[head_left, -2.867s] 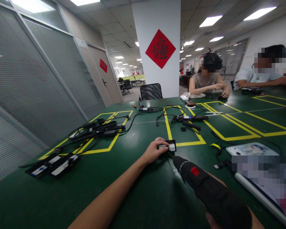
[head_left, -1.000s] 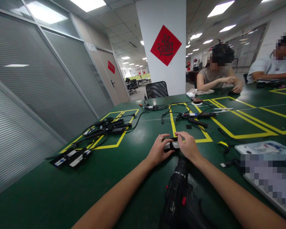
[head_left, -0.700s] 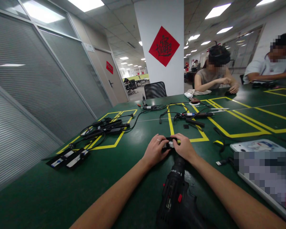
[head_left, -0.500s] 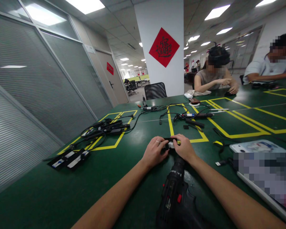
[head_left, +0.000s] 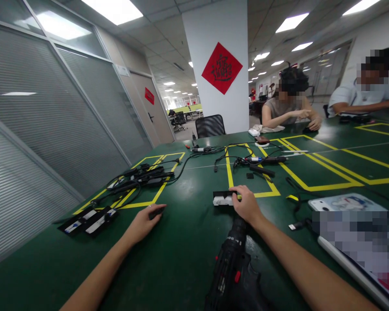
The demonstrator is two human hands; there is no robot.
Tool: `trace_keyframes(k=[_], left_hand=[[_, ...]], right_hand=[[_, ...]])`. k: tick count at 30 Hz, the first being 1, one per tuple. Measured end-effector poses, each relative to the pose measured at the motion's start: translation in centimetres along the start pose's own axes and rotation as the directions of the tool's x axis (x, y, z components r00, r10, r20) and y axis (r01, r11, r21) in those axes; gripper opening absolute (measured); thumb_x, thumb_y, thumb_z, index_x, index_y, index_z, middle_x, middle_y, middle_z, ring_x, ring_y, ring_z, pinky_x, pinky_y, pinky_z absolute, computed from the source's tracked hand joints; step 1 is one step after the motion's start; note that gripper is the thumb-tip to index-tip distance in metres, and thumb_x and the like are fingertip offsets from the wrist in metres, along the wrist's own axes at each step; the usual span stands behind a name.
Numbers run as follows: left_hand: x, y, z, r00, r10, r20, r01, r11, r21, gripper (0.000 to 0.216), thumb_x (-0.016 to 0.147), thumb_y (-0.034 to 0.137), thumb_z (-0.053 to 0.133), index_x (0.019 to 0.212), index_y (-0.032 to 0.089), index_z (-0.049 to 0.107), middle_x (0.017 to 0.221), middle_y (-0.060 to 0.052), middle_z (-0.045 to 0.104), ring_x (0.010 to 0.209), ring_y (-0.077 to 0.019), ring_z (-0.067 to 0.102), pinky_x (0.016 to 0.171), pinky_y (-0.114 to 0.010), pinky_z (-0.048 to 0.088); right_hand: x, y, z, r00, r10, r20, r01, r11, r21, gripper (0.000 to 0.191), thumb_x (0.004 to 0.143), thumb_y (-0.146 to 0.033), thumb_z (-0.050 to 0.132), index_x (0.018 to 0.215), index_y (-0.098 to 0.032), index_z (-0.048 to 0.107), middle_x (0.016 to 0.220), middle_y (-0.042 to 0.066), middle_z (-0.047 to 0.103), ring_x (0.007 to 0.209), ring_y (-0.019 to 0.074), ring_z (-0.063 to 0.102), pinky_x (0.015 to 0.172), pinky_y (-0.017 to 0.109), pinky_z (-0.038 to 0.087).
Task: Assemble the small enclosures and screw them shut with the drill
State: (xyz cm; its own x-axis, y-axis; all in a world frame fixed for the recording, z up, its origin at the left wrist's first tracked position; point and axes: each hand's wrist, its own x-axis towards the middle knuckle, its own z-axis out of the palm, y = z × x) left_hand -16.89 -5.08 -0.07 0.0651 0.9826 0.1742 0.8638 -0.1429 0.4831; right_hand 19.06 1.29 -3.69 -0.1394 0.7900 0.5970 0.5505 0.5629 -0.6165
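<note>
My right hand (head_left: 249, 204) grips the right end of a small black-and-white rectangular piece (head_left: 223, 200), thumb and fingers closed on it. The piece has a black back and a white part along its front. Apart from it, to the left, my left hand (head_left: 143, 223) is curled over the table with a small dark piece (head_left: 157, 212) between thumb and fingers; its kind is unclear. A black cordless drill (head_left: 228, 263) with red buttons lies between my forearms, its chuck just below my right hand.
Black cables and adapters (head_left: 145, 175) lie at left, near two black strips with white parts (head_left: 101, 221). A corded pen-like tool (head_left: 267, 159) lies beyond my right hand. A phone (head_left: 350, 202) is at right. Two people sit across the green table (head_left: 181, 242).
My left hand has let go of the black-and-white piece and moved left with a small dark piece. My right hand stays on its end.
</note>
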Motion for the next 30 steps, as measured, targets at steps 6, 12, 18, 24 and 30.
trace_keyframes(k=[6, 12, 18, 24, 30], left_hand=[[0.7, 1.9, 1.2, 0.999, -0.001, 0.038, 0.002, 0.999, -0.036, 0.038, 0.085, 0.039, 0.038, 0.110, 0.020, 0.059, 0.088, -0.004, 0.060, 0.082, -0.0202, 0.057, 0.079, -0.034, 0.045], [2.6, 11.5, 3.1, 0.971, 0.210, -0.110, -0.211, 0.977, 0.003, 0.034, 0.088, 0.032, 0.037, 0.112, 0.021, 0.058, 0.089, -0.004, 0.055, 0.084, -0.0172, 0.053, 0.081, -0.032, 0.043], [4.4, 20.6, 6.1, 0.856, 0.504, -0.119, -0.462, 0.847, 0.264, 0.025, 0.086, 0.021, 0.041, 0.102, 0.018, 0.060, 0.111, -0.009, 0.051, 0.106, -0.0218, 0.045, 0.094, -0.038, 0.038], [4.9, 21.3, 8.5, 0.818, 0.574, -0.027, -0.547, 0.792, 0.269, 0.037, 0.087, 0.024, 0.038, 0.123, 0.015, 0.042, 0.127, -0.013, 0.042, 0.121, -0.0229, 0.037, 0.104, -0.042, 0.030], [5.6, 15.6, 9.0, 0.846, 0.532, -0.043, -0.520, 0.840, 0.159, 0.048, 0.084, 0.032, 0.046, 0.129, 0.020, 0.035, 0.135, -0.011, 0.035, 0.125, -0.0253, 0.034, 0.104, -0.044, 0.030]], right_hand=[[0.4, -1.3, -1.0, 0.993, -0.056, -0.102, 0.054, 0.998, -0.020, 0.026, 0.078, -0.008, 0.042, 0.093, -0.013, 0.062, 0.092, 0.009, 0.060, 0.094, 0.0210, 0.049, 0.088, 0.034, 0.039], [0.9, -6.3, -0.3, 0.982, 0.191, -0.013, -0.168, 0.892, 0.419, 0.022, 0.084, -0.029, 0.047, 0.098, -0.017, 0.058, 0.086, 0.006, 0.060, 0.075, 0.0173, 0.055, 0.070, 0.030, 0.046], [1.8, -8.4, 1.1, 0.790, 0.438, 0.429, -0.446, -0.070, 0.892, 0.025, 0.087, -0.034, 0.040, 0.093, -0.016, 0.056, 0.079, 0.003, 0.063, 0.065, 0.0117, 0.060, 0.057, 0.022, 0.048], [2.9, -5.4, -0.1, 0.648, 0.666, 0.371, -0.446, -0.063, 0.893, 0.013, 0.077, -0.015, 0.044, 0.079, -0.012, 0.056, 0.068, 0.005, 0.063, 0.061, 0.0129, 0.062, 0.056, 0.022, 0.049], [2.5, -2.3, -0.5, 0.633, 0.770, 0.075, -0.451, 0.288, 0.845, 0.026, 0.071, -0.009, 0.034, 0.088, -0.014, 0.055, 0.064, 0.001, 0.057, 0.054, 0.0140, 0.057, 0.055, 0.028, 0.047]])
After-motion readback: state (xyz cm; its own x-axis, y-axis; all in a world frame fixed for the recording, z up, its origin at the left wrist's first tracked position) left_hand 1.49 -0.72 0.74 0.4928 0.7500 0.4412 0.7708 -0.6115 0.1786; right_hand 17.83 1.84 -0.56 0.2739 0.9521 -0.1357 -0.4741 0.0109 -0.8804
